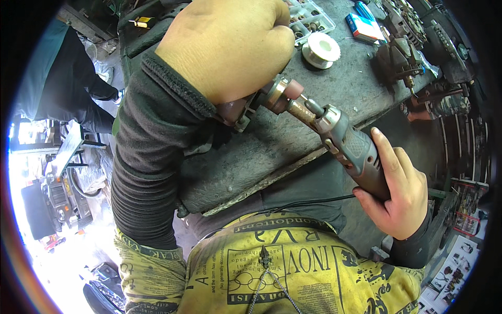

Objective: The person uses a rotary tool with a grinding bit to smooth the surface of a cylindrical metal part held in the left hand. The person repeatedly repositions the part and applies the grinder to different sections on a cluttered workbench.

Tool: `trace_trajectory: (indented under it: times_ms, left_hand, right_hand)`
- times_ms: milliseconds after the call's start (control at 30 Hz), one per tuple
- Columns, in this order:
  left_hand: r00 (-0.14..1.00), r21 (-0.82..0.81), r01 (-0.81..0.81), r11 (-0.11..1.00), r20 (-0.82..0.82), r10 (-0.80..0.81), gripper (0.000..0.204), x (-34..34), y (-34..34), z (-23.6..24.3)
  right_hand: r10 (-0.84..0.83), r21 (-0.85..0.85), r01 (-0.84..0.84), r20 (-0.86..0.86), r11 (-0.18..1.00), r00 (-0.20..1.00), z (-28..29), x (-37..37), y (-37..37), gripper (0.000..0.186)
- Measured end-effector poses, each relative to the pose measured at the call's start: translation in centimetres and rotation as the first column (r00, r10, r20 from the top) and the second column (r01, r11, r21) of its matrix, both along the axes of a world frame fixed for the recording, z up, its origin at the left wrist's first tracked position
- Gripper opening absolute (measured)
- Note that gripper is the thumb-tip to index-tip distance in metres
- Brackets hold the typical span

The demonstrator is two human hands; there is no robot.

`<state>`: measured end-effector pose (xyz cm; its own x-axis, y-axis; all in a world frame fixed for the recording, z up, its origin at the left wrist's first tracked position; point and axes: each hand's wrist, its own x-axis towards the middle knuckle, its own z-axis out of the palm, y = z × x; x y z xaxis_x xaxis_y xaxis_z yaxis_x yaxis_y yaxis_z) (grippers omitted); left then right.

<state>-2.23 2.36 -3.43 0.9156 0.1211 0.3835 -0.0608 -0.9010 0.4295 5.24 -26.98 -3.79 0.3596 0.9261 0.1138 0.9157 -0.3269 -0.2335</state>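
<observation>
My right hand (400, 188) wraps round the grey body of a corded rotary tool (348, 138), angled up and to the left. Its bit, a pinkish grinding stone (294, 89), is at the end of a shiny metal round piece (277, 94); whether they touch I cannot tell. That piece appears to sit in a dark clamp or vise (238, 116), largely covered by my left wrist. Above it, my left hand (227, 47) is closed with its knuckles up. What its fingers hold, if anything, is hidden.
On the dark workbench (251, 167) are a white spool (321, 51), a clear compartment box (314, 21) of small parts and a blue-white box (364, 27). Machinery (400, 57) stands at the far right. A black cable (314, 201) crosses my front. Another person (63, 78) stands left.
</observation>
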Motion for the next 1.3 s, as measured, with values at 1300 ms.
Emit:
trace_trajectory:
  times_ms: [1300]
  left_hand:
    - [0.998,-0.037,0.009,0.999,-0.063,-0.011,0.025,0.4,0.1,0.1]
  right_hand:
    - [0.001,-0.040,0.000,0.034,0.999,0.999,0.0,-0.5,-0.2,0.092]
